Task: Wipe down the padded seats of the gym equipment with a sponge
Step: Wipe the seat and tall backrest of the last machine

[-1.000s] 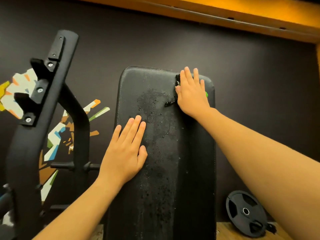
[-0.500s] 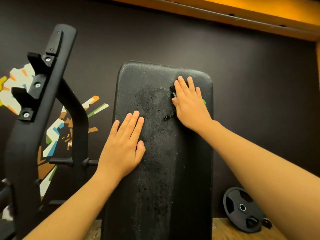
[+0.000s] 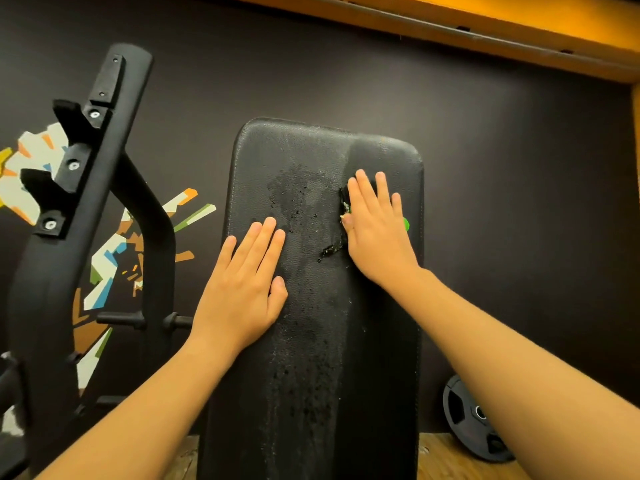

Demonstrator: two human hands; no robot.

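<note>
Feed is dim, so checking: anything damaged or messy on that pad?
Yes: dark crumbs trail across the pad just left of the right hand, beside the sponge, whose edge looks frayed; it may be shedding.

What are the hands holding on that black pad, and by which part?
The right hand presses a sponge flat under its palm and straight fingers, covering its top. The left hand lies flat on the padded seat, holding nothing.
</note>
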